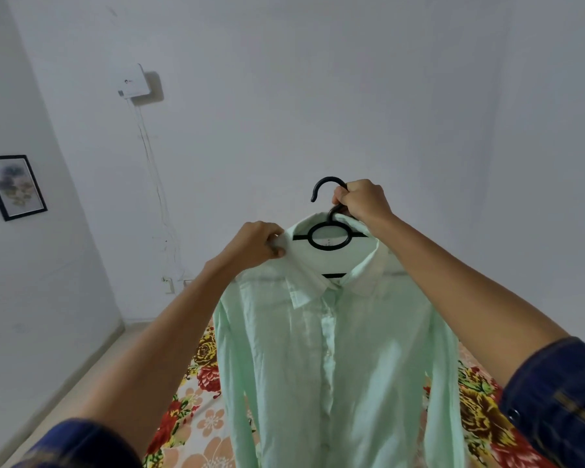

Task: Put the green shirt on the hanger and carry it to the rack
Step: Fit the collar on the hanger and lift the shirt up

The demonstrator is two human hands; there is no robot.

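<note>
Green shirt [331,359], buttoned and hanging full length in the air before a white wall [318,96], above a bed with a floral sheet [196,400]. The black hanger [330,236] sits inside the collar. The right hand [360,201] grips the neck just below the hook, bearing the weight. The left hand [260,244] pinches the collar edge at the shoulder, apparently to square the cloth on the hanger arm; that arm is hidden under fabric. No rack is in view, so carrying remains.
</note>
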